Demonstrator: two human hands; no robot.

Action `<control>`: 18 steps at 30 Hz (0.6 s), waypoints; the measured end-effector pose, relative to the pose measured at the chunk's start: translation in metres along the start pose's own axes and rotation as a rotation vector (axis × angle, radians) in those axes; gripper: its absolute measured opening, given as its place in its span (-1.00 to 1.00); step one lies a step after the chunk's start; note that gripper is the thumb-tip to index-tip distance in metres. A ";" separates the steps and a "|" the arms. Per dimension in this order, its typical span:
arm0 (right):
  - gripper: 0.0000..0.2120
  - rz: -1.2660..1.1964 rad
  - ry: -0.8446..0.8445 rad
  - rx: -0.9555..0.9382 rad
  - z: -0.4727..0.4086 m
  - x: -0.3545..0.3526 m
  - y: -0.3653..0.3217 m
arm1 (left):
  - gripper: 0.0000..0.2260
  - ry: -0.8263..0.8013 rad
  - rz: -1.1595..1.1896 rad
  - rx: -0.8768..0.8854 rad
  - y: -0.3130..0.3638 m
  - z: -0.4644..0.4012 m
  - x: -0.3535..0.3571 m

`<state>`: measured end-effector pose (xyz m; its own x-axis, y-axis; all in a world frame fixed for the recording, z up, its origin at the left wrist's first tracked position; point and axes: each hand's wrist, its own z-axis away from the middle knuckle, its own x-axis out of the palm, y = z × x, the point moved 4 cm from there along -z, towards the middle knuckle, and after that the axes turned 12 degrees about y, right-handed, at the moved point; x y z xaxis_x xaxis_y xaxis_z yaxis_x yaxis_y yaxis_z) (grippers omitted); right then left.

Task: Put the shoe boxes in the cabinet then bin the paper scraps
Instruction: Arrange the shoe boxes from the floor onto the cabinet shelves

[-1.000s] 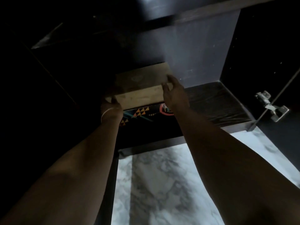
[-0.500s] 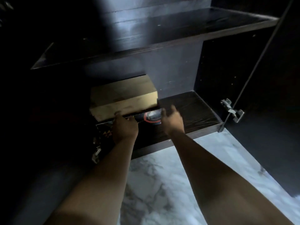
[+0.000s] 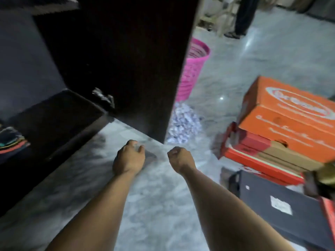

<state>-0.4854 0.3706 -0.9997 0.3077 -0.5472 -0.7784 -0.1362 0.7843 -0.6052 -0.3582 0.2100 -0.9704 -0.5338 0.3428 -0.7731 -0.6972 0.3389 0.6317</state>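
Both hands, left hand [image 3: 129, 156] and right hand [image 3: 179, 158], are now pulled back from the cabinet [image 3: 116, 57], loosely curled and empty; remaining shoe boxes [image 3: 282, 127] are stacked at right, paper scraps [image 3: 183, 124] untouched by the pink bin [image 3: 192, 69].

Dim rm; grey marble floor [image 3: 155, 205], glossy w/ light glints; a person's dark legs [image 3: 243, 15] far back.

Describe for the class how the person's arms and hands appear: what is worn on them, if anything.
Both forearms are bare, with no sleeves showing up to the frame's lower edge. The left hand and the right hand wear no gloves. No watch or ring shows on either, though the picture is blurred, so a thin band could be missed.
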 end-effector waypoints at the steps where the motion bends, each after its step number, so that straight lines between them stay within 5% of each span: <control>1: -0.75 0.009 0.045 0.034 -0.003 -0.028 0.021 | -0.68 -0.063 0.000 0.042 0.021 0.013 0.019; 6: -0.71 0.013 0.313 0.149 -0.010 -0.156 0.121 | -0.61 -0.317 -0.021 0.249 0.126 0.080 0.092; 12: -0.69 -0.057 0.563 0.565 0.035 -0.266 0.276 | -0.58 -0.529 -0.087 0.414 0.199 0.172 0.162; 18: -0.41 0.029 0.466 0.813 0.102 -0.292 0.394 | -0.68 -0.667 -0.188 0.421 0.202 0.222 0.228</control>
<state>-0.5334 0.8691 -0.9934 -0.1176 -0.4479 -0.8863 0.6163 0.6669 -0.4188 -0.5151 0.5511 -1.0061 0.0645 0.6528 -0.7547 -0.4375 0.6983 0.5666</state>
